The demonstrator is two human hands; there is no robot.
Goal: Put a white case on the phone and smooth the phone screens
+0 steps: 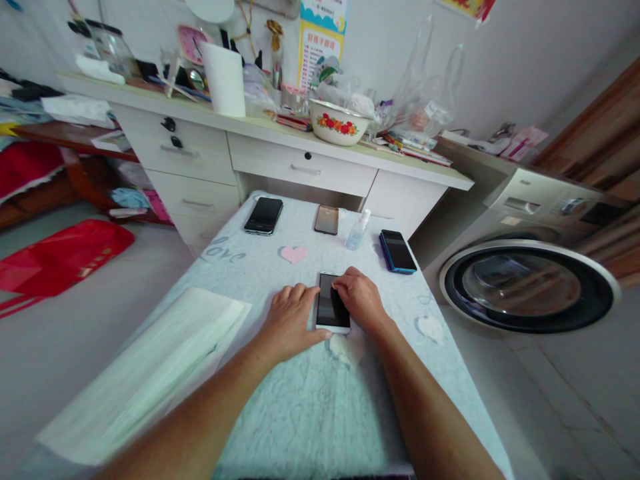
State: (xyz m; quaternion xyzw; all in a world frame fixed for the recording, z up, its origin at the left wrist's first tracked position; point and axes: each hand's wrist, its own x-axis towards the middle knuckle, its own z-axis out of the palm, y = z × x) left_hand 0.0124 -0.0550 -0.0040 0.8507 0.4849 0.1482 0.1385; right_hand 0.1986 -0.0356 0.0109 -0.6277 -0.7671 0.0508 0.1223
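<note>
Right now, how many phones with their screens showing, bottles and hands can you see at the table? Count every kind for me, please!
Phones: 3 (white phone, black phone, blue-edged phone)
Bottles: 1 (clear bottle)
Hands: 2 (left hand, right hand)
Total: 6

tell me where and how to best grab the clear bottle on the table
Grip the clear bottle around its body, below the narrower top, probably coming from the near side with the right hand, now at the white phone. It appears to stand upright, so a sideways wrap should suit; the brown case lies to its left and the blue-edged phone to its right.
</note>
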